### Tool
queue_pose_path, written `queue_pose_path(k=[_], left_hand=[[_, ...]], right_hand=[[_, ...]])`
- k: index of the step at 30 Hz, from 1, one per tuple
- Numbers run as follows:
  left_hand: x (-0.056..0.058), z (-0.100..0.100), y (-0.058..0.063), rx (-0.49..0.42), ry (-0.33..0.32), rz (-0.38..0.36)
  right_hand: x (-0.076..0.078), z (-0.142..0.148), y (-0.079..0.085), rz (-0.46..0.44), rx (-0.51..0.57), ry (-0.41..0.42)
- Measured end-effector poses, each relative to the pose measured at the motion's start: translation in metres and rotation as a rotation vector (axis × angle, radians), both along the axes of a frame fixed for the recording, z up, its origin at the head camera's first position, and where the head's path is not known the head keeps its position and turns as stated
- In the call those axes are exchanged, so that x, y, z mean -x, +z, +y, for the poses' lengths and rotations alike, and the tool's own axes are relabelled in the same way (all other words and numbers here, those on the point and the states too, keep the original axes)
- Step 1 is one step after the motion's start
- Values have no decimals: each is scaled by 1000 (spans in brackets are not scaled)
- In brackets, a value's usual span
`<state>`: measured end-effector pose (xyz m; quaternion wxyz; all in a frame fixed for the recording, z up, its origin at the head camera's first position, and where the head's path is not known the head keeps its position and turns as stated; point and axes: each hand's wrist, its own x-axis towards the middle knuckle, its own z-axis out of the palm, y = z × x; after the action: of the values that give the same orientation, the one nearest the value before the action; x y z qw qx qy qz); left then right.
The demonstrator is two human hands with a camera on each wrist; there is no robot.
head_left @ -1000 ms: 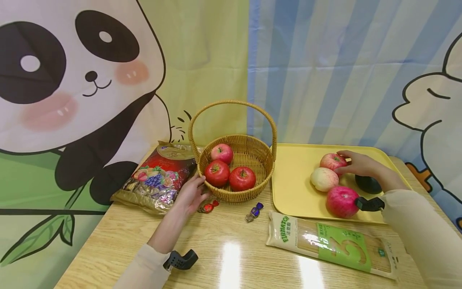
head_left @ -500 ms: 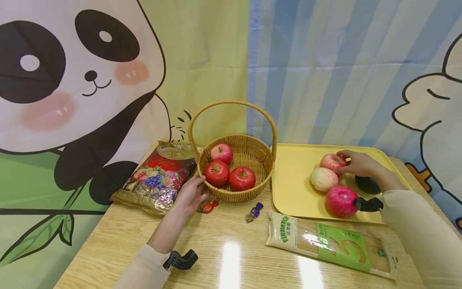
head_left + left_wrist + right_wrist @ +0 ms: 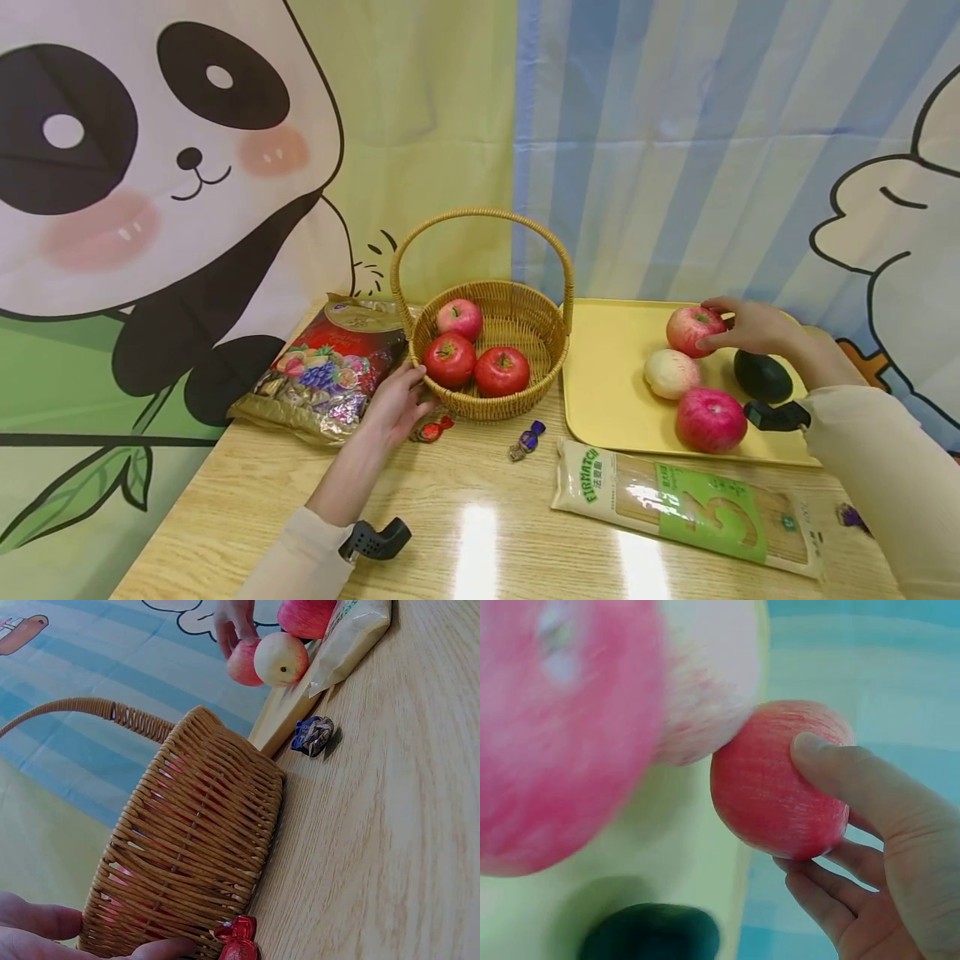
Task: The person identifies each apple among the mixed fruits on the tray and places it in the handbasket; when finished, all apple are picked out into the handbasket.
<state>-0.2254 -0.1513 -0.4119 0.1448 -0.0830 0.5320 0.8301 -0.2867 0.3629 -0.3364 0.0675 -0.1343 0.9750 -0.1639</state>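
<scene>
an apple (image 3: 692, 332) over the tray (image 3: 600, 367) is gripped by the right hand (image 3: 757, 327); the basket (image 3: 498, 407) is touched by the left hand (image 3: 397, 404), fingers relaxed; picking-up seems in hand; a steady lift is called for

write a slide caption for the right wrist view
The right hand grips a red apple; a pale fruit, a pink apple and an avocado sit close by.

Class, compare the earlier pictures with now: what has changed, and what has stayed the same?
The right hand, already on the back apple, has moved slightly up the head view with it, apparently lifting it. The right arm has shifted, uncovering more of the avocado and a purple candy. The left hand stays at the basket, whose three apples have not moved.
</scene>
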Motion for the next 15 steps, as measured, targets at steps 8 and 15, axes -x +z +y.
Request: queue_pose_path(k=[8, 15], left_hand=[[-1, -1, 2, 0, 9, -9], [-1, 0, 1, 6, 3, -8]], right_hand=[[-9, -41, 39, -39, 116, 111], [-20, -96, 61, -44, 162, 254]])
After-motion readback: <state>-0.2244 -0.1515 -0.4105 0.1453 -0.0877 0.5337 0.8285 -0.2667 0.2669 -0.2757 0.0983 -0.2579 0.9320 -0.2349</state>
